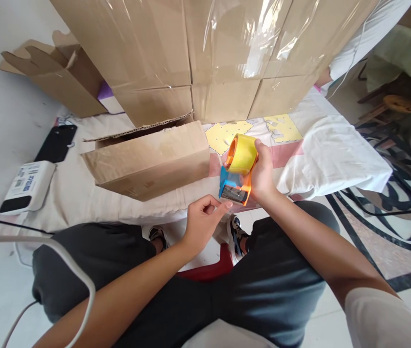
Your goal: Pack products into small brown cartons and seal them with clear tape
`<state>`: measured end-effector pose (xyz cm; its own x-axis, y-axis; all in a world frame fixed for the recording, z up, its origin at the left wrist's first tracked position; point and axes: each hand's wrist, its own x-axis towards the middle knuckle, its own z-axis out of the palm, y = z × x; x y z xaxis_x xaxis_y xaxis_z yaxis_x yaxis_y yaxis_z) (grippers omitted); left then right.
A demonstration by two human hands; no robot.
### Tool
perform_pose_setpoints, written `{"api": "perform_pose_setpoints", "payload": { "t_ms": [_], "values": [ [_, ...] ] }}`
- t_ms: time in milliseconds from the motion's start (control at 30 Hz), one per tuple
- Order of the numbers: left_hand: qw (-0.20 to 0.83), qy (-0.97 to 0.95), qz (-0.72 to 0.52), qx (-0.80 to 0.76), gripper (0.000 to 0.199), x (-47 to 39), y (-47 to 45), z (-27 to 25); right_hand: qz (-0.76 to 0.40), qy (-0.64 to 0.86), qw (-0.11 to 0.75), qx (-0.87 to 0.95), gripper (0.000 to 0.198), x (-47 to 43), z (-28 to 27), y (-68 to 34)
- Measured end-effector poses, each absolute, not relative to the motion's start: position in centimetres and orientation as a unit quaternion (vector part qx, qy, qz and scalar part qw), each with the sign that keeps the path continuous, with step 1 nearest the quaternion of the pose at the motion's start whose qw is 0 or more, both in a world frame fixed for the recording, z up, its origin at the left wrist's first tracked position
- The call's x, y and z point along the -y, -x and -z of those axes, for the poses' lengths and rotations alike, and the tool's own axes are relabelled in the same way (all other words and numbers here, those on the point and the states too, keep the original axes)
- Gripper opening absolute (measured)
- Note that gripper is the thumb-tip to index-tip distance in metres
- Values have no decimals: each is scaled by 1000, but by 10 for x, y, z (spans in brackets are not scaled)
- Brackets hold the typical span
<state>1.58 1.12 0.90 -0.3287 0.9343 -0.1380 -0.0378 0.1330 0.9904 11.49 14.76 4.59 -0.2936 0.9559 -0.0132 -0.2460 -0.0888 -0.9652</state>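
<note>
My right hand (264, 169) is closed around an orange and blue tape dispenser (223, 180) that carries a thick roll of yellowish tape (246, 153). The dispenser is tilted, its dark roller and cutting edge facing down toward my other hand. Just below that edge is my left hand (202, 223), its fingers curled and its thumb reaching to the dispenser's lower end. Whether a tape end lies between thumb and fingers is too small to make out. An open cardboard box (154, 157) lies on the cloth-covered surface, left of the dispenser.
Stacked cardboard boxes (223, 48) wrapped in clear film stand behind. Another open carton (65, 79) is at the back left. A black phone-like object (56, 142) and a white device (27, 186) lie at left. A pale cable (78, 270) crosses the lower left.
</note>
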Motion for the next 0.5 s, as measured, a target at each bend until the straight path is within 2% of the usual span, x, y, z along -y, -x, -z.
{"api": "perform_pose_setpoints", "payload": {
  "t_ms": [233, 333, 500],
  "values": [
    [370, -443, -560, -595, 36, -10, 6, -24, -633, 385, 461, 489, 68, -137, -59, -101],
    [373, -451, -549, -596, 37, -5, 10, -26, -591, 406, 490, 496, 70, -129, -51, -101],
    [407, -423, -526, -615, 44, 8, 3, -23, -555, 384, 504, 540, 62, -128, -35, -108]
  ]
}}
